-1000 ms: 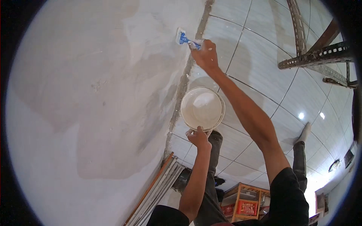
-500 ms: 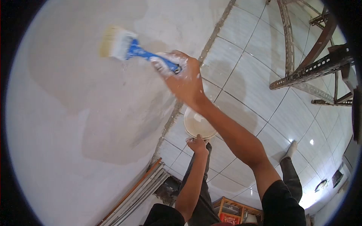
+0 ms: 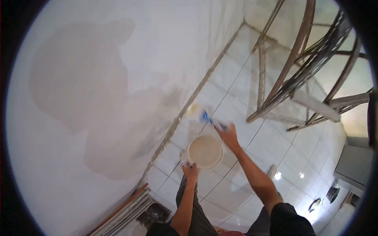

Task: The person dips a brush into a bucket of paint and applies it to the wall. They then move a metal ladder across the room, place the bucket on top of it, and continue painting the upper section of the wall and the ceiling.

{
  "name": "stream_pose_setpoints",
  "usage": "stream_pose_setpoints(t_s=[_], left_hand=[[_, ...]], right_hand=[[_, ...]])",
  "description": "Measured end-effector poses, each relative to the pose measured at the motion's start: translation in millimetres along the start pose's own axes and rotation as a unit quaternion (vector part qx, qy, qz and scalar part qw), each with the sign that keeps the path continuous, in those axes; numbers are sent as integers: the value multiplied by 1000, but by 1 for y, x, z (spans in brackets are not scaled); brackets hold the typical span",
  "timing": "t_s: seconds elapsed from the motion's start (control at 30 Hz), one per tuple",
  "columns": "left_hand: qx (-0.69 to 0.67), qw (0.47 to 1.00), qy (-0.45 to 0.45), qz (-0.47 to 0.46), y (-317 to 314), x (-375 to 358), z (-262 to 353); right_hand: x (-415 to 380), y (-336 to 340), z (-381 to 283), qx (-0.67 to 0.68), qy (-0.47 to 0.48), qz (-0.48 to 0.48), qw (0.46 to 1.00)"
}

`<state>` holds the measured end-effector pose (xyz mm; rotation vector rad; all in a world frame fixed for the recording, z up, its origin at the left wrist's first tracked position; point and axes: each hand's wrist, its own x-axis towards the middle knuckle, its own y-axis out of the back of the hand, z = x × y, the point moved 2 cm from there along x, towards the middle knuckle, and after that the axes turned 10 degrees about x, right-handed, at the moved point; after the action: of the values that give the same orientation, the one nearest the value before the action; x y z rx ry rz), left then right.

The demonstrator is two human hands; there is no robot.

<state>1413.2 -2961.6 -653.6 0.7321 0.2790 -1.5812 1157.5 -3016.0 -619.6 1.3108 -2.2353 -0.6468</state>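
Note:
My right hand (image 3: 228,133) is closed round the blue handle of a wide paintbrush (image 3: 205,117), smeared by motion. Its pale bristles point up and left, above the bucket and close to the foot of the wall. White smears mark the fingers. Below it, my left hand (image 3: 190,171) grips the near left edge of a round whitish bucket (image 3: 220,158), held over the tiles. Pale liquid fills the inside of the bucket.
On the left rises a white wall (image 3: 165,51) with a large greyish damp-looking patch (image 3: 78,74). A rough grout strip edges the tiled floor (image 3: 232,173). Perforated metal frames (image 3: 271,106) stand at upper right. Long strips (image 3: 126,212) lean at lower left.
My right hand has brought the brush away from the wall, down and right, to just above the bucket. The view has shifted, and the bucket appears larger and lower.

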Motion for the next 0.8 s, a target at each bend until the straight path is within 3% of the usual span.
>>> stream_pose_setpoints(t_s=[0.03,0.07,0.1,0.13,0.17,0.2,0.27,0.3,0.33,0.37,0.43,0.5,0.57,0.6,0.67,0.8], left_hand=[[31,998,-58,-12,1,-23,33],[24,998,-57,2,3,-34,38],[17,998,-57,17,6,-45,42],[57,997,-57,14,9,-62,54],[99,993,-58,13,7,-76,74],[149,983,-103,17,6,-102,113],[192,965,-174,28,-1,-135,164],[196,969,-149,13,-5,-149,172],[204,972,-117,-2,-9,-166,175],[205,971,-123,4,-14,-191,189],[261,943,-197,68,-35,-244,230],[284,926,-227,103,-61,-306,247],[294,911,-259,126,-80,-348,256],[295,910,-264,122,-91,-366,259],[200,935,-261,136,-105,-394,260],[178,949,-215,144,-148,-474,282]], right_hand=[[-5,59,-40,134,-30,-55,989],[-38,78,-34,46,-23,-38,998],[-53,124,-71,21,-61,-67,996],[-85,150,-78,-115,103,-61,986],[-103,181,-98,-132,76,-72,986],[-117,204,-102,80,-320,-134,935],[-116,269,-171,139,-454,-141,869],[-127,279,-163,147,-437,-129,878],[-145,280,-147,145,-297,-99,939],[-161,285,-138,140,-157,-72,975],[-160,309,-145,89,-31,-84,992],[-153,358,-171,9,-42,-165,985],[-152,402,-190,17,70,-150,986],[-146,429,-203,-2,71,-174,982],[-143,461,-221,-29,54,-195,979],[-150,499,-208,-97,102,-235,962]])
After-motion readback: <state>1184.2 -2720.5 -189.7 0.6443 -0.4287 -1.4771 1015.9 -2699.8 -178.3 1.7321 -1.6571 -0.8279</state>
